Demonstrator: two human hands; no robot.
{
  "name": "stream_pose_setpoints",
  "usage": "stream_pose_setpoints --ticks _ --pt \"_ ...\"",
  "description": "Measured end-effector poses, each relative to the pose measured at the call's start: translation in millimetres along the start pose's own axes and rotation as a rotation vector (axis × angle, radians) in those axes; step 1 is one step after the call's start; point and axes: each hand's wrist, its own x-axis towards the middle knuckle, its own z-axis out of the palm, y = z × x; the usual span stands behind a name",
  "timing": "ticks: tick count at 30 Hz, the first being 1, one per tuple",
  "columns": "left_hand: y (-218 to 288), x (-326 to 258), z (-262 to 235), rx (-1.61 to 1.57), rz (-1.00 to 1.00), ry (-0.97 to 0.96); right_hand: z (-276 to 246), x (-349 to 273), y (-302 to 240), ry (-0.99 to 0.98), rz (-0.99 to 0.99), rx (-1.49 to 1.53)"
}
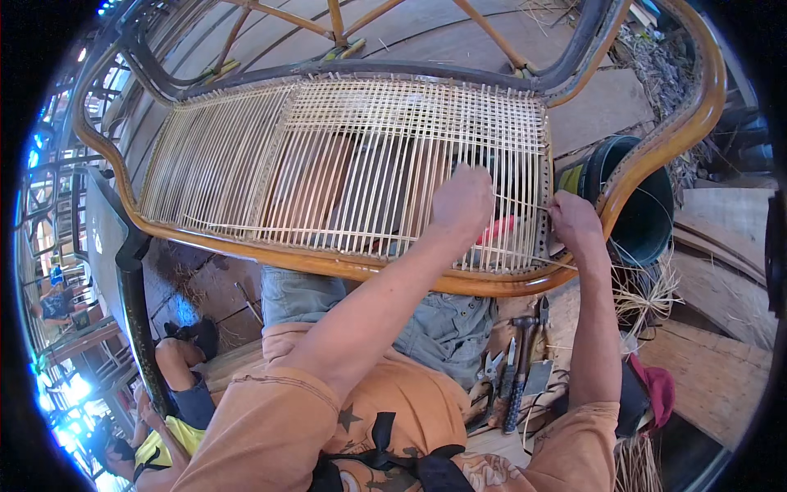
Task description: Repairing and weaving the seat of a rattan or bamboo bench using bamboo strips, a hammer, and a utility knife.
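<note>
Across my lap lies a curved, varnished wooden seat frame [361,266] strung with pale cane strands. The weave [369,102] is tightly crossed along the far right portion; nearer me, the strands run mostly lengthways with gaps between. My left hand [465,199] is closed in a fist over the right part of the panel, at a cane strand [518,202] stretching right. By the frame's drilled right edge, my right hand [576,223] pinches that strand's other end. Its fingertips are partly hidden. Beneath the weave, a red object [496,230] shows through, its kind unclear.
Right of the frame stands a dark green bucket [652,225], with loose cane fibres [643,291] below it. Pliers [492,365] and a hammer [518,381] lie beside my legs. A maroon cap [653,389] is at lower right. Another person in yellow [176,443] sits at lower left.
</note>
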Motion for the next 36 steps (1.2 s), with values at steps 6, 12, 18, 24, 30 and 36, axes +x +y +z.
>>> stream_pose_setpoints --ticks 6,12,18,24,30,36 --pt "18 -15 -1 0.122 -0.063 -0.250 -11 -8 -9 -0.137 0.111 0.017" --pt "14 -6 8 0.103 -0.109 -0.212 -4 -4 -1 -0.063 0.041 -0.036" --pt "-10 13 9 -0.195 -0.173 -0.326 -7 -3 -4 -0.152 0.115 0.082" --pt "-7 -2 21 -0.015 -0.017 -0.020 7 -4 -4 0.051 0.027 -0.046" --pt "-5 -2 13 0.029 -0.158 -0.154 -8 -6 -10 -0.124 0.090 0.147" --pt "-19 8 10 -0.184 -0.176 -0.245 -4 -1 2 -0.113 0.049 0.112"
